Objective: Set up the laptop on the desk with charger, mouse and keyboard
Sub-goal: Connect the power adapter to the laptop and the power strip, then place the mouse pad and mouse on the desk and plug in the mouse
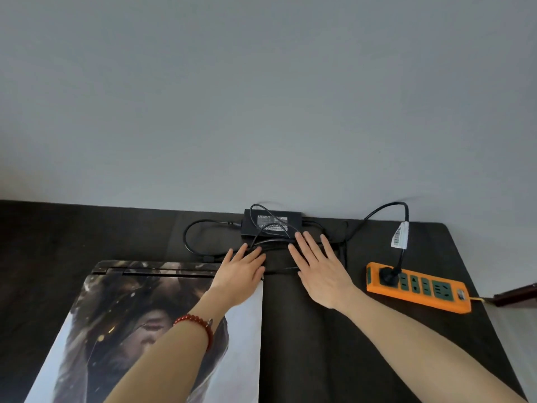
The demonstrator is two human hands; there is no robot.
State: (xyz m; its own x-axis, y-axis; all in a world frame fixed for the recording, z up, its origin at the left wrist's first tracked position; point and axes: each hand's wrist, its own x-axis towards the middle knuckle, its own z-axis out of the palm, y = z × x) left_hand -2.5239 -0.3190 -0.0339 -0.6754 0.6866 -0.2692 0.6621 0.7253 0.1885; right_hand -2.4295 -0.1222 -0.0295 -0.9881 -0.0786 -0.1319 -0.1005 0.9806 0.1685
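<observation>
Tidying charger (266,223) cable at desk (363,330) back edge, left hand (241,273) and right hand (319,270) flat, fingers spread; next, opening closed laptop (116,330).

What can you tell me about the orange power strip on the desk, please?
The orange power strip lies flat near the right edge of the dark desk, angled slightly. It looks plastic, with dark green socket faces in a row. One black plug sits in the leftmost socket; the others are free. Neither hand touches it.
</observation>
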